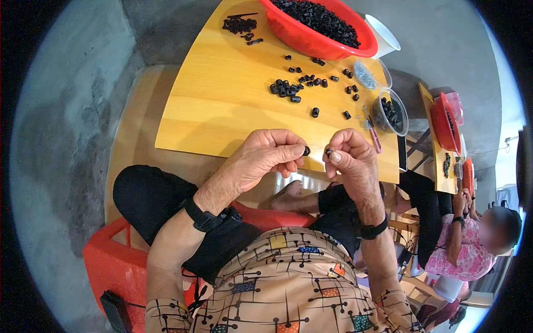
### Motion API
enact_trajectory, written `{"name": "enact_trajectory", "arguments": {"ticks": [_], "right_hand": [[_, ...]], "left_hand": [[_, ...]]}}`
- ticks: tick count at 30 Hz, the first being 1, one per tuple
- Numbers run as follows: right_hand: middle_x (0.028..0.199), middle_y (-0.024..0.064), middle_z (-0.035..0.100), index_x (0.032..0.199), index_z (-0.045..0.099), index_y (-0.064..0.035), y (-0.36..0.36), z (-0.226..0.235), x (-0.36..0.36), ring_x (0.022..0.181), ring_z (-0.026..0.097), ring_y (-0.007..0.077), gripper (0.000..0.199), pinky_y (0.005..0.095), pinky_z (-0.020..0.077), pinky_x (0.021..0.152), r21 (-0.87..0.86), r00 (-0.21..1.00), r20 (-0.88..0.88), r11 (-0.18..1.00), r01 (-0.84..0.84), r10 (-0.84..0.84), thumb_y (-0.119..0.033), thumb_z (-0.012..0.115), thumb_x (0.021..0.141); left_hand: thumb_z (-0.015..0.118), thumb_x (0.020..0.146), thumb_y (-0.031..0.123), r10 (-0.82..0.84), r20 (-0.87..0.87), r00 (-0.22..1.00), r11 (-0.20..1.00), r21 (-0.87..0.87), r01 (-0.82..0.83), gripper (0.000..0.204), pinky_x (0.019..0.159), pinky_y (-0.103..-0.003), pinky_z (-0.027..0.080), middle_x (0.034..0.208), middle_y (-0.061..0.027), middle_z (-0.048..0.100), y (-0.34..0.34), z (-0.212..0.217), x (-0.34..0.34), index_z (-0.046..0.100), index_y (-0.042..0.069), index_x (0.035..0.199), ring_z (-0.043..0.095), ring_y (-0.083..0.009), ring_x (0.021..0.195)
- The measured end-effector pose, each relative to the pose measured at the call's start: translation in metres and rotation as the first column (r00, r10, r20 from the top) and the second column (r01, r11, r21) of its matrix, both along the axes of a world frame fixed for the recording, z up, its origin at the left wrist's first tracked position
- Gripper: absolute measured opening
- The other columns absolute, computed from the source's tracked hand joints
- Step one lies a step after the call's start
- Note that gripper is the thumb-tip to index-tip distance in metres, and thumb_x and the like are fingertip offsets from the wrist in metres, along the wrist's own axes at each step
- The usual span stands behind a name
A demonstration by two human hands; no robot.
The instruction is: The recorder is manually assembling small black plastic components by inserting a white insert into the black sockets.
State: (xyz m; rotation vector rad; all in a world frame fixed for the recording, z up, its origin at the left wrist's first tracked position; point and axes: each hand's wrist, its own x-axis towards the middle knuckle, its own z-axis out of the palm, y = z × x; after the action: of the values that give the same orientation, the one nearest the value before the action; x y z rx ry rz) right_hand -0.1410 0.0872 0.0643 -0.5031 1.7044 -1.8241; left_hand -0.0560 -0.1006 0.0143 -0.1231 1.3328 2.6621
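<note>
Head: red basin [325, 51] and clear tub [378, 117] hold black parts [322, 21].

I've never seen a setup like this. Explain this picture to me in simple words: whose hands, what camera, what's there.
There is no machine here: a person works with two bare hands. The one picture comes from a wide fisheye camera worn on that person's head, looking down, so straight edges bend.

On the yellow table lie scattered small black parts. Toward its far side stands a red basin heaped with more dark pieces.

The left hand pinches a small black piece. The right hand pinches a tiny piece, too small to make out.

At the right, another person sits by a second table.
</note>
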Motion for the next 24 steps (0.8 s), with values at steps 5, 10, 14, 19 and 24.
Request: {"name": "enact_trajectory", "arguments": {"ticks": [5,10,14,19,24], "right_hand": [[0.069,0.0048,0.061,0.084,0.058,-0.0033,0.002,-0.006,0.006,0.052,0.056,0.0088,0.016,0.0193,0.044,0.045,-0.045,0.997,0.053,0.998,-0.052,0.054,-0.012,0.07,0.079],[0.069,0.0038,0.061,0.082,0.058,-0.0033,0.003,-0.006,0.012,0.053,0.056,0.0082,0.014,0.0191,0.0447,0.047,0.026,0.998,0.003,0.997,-0.068,0.068,-0.011,0.07,0.08],[0.068,0.0034,0.061,0.082,0.058,-0.0032,0.006,-0.006,0.018,0.053,0.056,0.008,0.013,0.0194,0.0455,0.048,0.047,0.999,0.006,0.998,-0.048,0.048,-0.01,0.069,0.08],[0.066,0.0013,0.059,0.081,0.059,-0.0028,0.019,-0.009,0.02,0.054,0.054,0.0069,0.012,0.0191,0.0448,0.049,0.087,0.998,-0.044,0.995,-0.045,0.049,-0.008,0.07,0.079],[0.066,-0.0003,0.058,0.079,0.06,-0.0034,0.029,-0.013,0.025,0.055,0.052,0.0054,0.01,0.0185,0.0432,0.049,0.12,0.996,-0.076,0.992,-0.028,0.038,-0.007,0.07,0.079]], "left_hand": [[0.063,0.086,0.017,-0.022,-0.066,0.998,0.999,-0.035,0.02,0.018,0.053,-0.018,0.047,0.076,-0.0045,0.064,0.004,0.0,0.002,0.062,0.002,0.095,0.057,-0.0063,0.061],[0.063,0.087,0.016,-0.064,-0.037,0.997,0.998,-0.031,0.063,0.018,0.053,-0.019,0.048,0.075,-0.0042,0.062,0.011,0.003,0.006,0.062,-0.001,0.095,0.057,-0.0066,0.062],[0.063,0.086,0.013,-0.081,-0.004,0.997,0.994,-0.075,0.08,0.017,0.051,-0.018,0.049,0.075,-0.0046,0.063,0.015,0.005,0.008,0.062,-0.002,0.095,0.059,-0.0069,0.062],[0.063,0.086,0.012,-0.122,-0.004,0.992,0.984,-0.134,0.121,0.018,0.056,-0.02,0.049,0.076,-0.0042,0.062,0.022,0.009,0.008,0.062,-0.002,0.096,0.059,-0.0083,0.064],[0.064,0.084,0.009,-0.148,-0.001,0.989,0.975,-0.168,0.146,0.015,0.053,-0.021,0.05,0.077,-0.0061,0.064,0.031,0.005,0.008,0.063,-0.003,0.094,0.06,-0.0094,0.061]]}}
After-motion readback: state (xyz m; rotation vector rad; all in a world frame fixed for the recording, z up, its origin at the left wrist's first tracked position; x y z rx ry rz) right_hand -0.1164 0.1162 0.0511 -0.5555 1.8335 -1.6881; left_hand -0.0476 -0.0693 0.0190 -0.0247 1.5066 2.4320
